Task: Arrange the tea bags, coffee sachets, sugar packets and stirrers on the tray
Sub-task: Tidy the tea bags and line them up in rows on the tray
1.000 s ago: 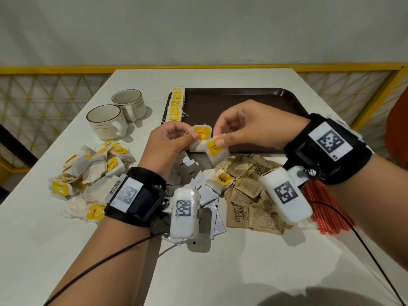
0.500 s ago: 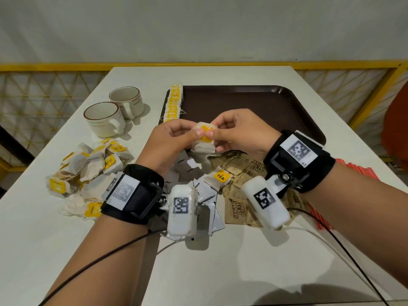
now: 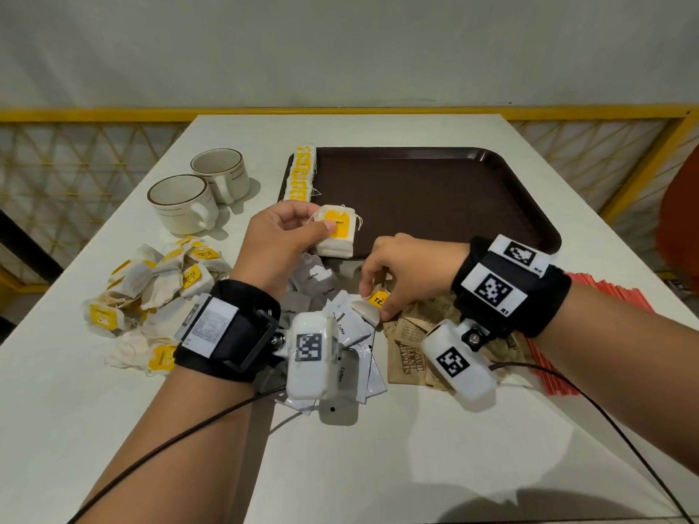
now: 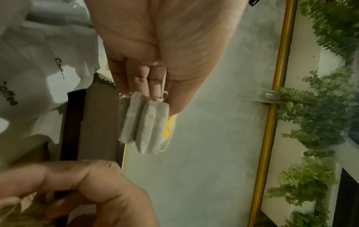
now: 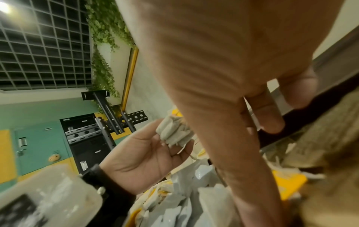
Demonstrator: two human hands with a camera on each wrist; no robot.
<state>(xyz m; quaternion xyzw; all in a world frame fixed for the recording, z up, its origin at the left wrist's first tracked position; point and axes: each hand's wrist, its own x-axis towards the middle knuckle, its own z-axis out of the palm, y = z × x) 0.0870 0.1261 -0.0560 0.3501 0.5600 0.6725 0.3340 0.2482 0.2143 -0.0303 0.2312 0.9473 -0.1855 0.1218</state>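
My left hand (image 3: 321, 228) holds a small stack of tea bags (image 3: 336, 234) upright over the near left edge of the brown tray (image 3: 435, 191). The left wrist view shows the stack (image 4: 144, 124) edge-on between thumb and fingers. My right hand (image 3: 374, 304) is lower, its thumb and forefinger pinching a single tea bag with a yellow TEA tag (image 3: 368, 306) that lies on the coffee sachets (image 3: 340, 327). A row of tea bags (image 3: 300, 173) stands along the tray's left rim. Brown sugar packets (image 3: 408, 349) lie under my right wrist, with red stirrers (image 3: 612, 296) beyond it.
A loose pile of tea bags (image 3: 162, 285) lies on the white table left of my left wrist. Two cream cups (image 3: 181, 202) (image 3: 221, 173) stand at the back left. A yellow railing (image 3: 643, 160) borders the table. Wrist camera cables trail toward the near edge.
My right hand has let go of the stack and dropped down to the single tea bag on the sachets. My left hand keeps the stack, now a little farther forward.
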